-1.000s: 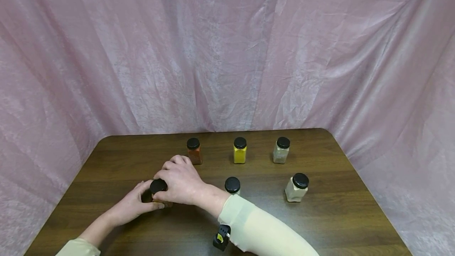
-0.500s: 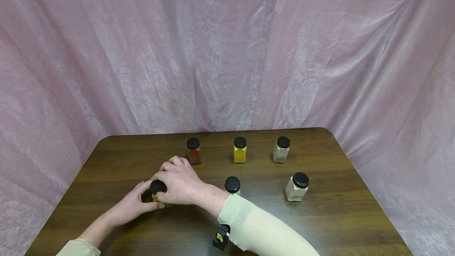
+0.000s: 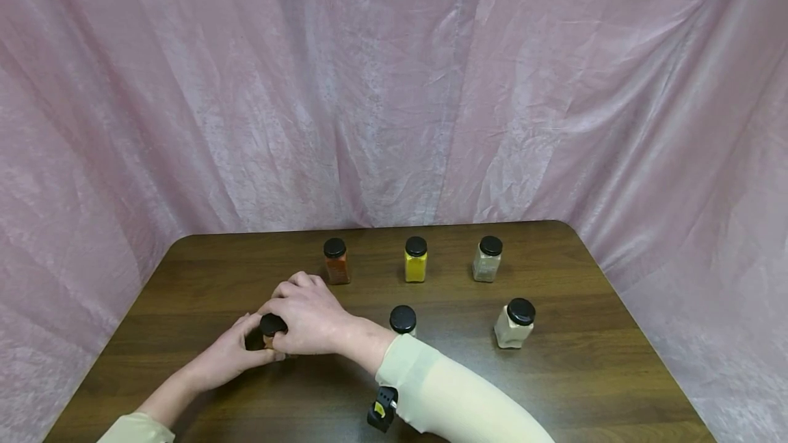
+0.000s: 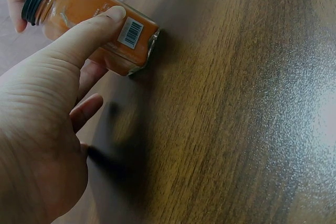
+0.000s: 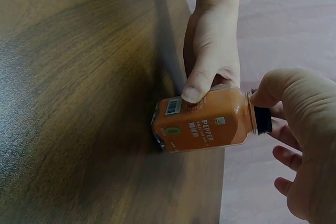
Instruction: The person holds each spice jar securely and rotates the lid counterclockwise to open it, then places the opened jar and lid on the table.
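A square glass jar of orange powder, labelled PEPPER, stands at the front left of the table. Around its body goes my left hand, the thumb pressed on the label side near the barcode. My right hand pinches the jar's black lid between thumb and fingers. In the right wrist view the lid sits on the neck, partly covered by the right thumb. From above, the right hand hides much of the jar body.
Along the back of the wooden table stand a red-brown jar, a yellow jar and a pale jar. A white jar is at right. Another black-lidded jar is partly behind my right forearm. A pink curtain hangs behind.
My right hand has shifted slightly left and turned a little at the lid, its thumb moving with it. The left hand keeps its place on the jar.
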### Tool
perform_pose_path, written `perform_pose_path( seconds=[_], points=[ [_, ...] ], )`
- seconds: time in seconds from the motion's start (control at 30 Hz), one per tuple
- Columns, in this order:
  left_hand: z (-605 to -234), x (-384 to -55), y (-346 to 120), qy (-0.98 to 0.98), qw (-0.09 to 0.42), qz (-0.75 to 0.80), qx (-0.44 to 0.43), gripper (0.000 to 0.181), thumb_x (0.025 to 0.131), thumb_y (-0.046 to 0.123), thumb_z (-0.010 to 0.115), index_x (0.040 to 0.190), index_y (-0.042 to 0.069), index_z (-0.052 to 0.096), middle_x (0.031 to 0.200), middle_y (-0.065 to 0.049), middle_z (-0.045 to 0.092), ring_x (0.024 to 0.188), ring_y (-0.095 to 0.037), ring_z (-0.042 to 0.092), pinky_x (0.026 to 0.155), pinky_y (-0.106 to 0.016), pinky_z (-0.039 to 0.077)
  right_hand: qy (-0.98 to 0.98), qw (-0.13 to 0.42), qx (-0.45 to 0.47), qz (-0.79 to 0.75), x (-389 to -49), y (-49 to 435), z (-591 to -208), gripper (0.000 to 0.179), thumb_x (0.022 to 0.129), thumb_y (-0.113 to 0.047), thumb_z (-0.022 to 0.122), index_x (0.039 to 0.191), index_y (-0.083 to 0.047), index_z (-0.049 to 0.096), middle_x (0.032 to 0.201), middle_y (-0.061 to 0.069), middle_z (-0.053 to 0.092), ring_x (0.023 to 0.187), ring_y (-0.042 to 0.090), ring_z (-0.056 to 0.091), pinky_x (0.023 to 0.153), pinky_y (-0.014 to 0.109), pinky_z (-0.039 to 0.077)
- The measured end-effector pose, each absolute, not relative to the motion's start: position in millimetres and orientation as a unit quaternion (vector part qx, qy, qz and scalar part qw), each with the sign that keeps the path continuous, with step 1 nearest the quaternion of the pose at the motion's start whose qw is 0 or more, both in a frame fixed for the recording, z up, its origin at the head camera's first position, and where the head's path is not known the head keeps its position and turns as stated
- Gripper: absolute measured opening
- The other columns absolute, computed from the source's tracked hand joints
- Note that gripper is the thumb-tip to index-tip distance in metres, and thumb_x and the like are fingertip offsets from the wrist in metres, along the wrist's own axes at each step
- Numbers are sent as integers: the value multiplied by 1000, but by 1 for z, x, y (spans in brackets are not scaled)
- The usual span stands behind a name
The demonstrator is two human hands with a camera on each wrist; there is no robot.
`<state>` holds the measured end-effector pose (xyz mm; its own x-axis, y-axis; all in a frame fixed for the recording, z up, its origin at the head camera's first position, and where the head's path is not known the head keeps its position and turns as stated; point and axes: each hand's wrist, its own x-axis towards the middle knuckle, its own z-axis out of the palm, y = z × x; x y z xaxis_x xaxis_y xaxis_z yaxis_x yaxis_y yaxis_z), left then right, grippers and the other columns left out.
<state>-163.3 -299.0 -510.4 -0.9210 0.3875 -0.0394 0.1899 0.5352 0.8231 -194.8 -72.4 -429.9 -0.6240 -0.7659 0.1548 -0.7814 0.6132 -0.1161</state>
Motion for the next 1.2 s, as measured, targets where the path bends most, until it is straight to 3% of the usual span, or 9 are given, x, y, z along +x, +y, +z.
perform_pose_path(
  seconds=[0.37, 0.67, 0.87, 1.07, 1.2],
  points=[
    [-513, -164, -299, 873, 94, 448, 169, 60, 88, 33, 83, 142, 36, 55, 149, -4, 50, 149, -49, 10, 109, -76, 1, -895, 36, 435, 89, -194, -73, -430, 46, 87, -40, 76, 131, -42, 66, 124, -18, 58, 121, 10, 42, 105, 35, 35],
    [-512, -163, -299, 874, 102, 447, 163, 59, 89, 34, 82, 142, 36, 55, 153, -6, 46, 149, -52, 6, 107, -78, 2, -895, 35, 435, 94, -194, -74, -428, 44, 87, -39, 76, 130, -41, 67, 124, -18, 58, 121, 9, 41, 106, 35, 34],
    [-511, -164, -299, 872, 97, 446, 175, 55, 90, 32, 81, 139, 36, 57, 151, -2, 48, 148, -45, 17, 110, -75, 0, -892, 36, 435, 119, -196, -72, -427, 41, 88, -38, 75, 129, -40, 68, 125, -18, 58, 122, 9, 42, 101, 32, 36],
    [-510, -163, -298, 886, 95, 425, 159, 61, 88, 40, 82, 143, 38, 53, 146, -3, 47, 134, -32, 36, 102, -62, 34, -888, 26, 432, 156, -197, -69, -424, 44, 87, -35, 73, 130, -39, 67, 127, -18, 58, 125, 10, 41, 98, 31, 36],
    [-510, -162, -298, 892, 95, 416, 150, 67, 87, 43, 82, 146, 37, 51, 145, -6, 46, 130, -28, 38, 99, -57, 37, -886, 28, 429, 172, -198, -67, -421, 43, 88, -34, 73, 130, -39, 67, 129, -17, 58, 126, 10, 42, 100, 32, 36]
  ],
)
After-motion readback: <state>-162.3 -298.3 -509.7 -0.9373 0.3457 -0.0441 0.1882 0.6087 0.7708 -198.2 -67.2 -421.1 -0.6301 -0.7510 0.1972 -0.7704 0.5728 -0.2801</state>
